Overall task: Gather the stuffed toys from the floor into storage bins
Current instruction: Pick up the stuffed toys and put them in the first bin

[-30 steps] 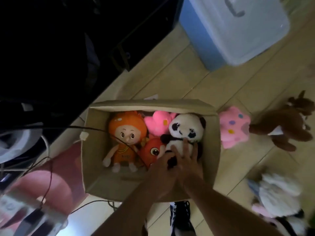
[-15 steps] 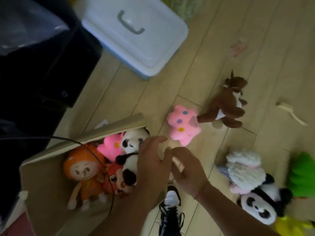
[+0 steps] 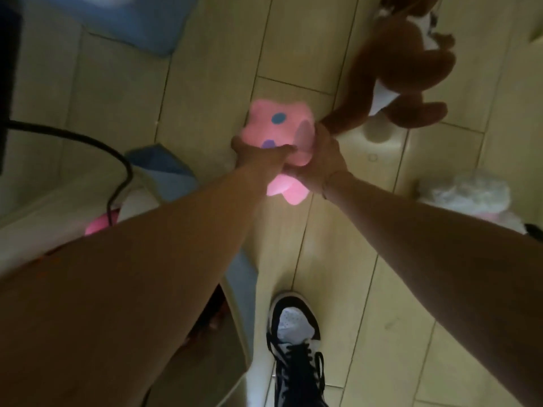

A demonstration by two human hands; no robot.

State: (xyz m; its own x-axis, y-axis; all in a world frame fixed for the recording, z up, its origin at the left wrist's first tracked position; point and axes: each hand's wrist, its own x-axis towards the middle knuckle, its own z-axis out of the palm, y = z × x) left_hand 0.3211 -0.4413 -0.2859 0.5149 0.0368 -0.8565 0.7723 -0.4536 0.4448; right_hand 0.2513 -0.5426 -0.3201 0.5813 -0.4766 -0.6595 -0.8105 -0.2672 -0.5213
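So the pink spotted plush (image 3: 279, 124) is being held from both sides down at the wooden floor (image 3: 332, 245). The left hand (image 3: 258, 155) is curled round its left edge, thumb laid across the front by the purple dot, and the right hand (image 3: 324, 160) is wrapped on its right side, so each grip is closed on the toy. One pink leg is seen poking out below the wrists. Just beside it, up right, a brown plush (image 3: 405, 69) is lying on the floor, its tail end touching the pink one. A white fluffy toy (image 3: 464, 195) is spotted at the right edge. The fabric bin (image 3: 188, 183) is partly hidden under the left forearm, a cable (image 3: 97, 142) draped over it. A black-and-white sneaker (image 3: 293, 327) is planted below.
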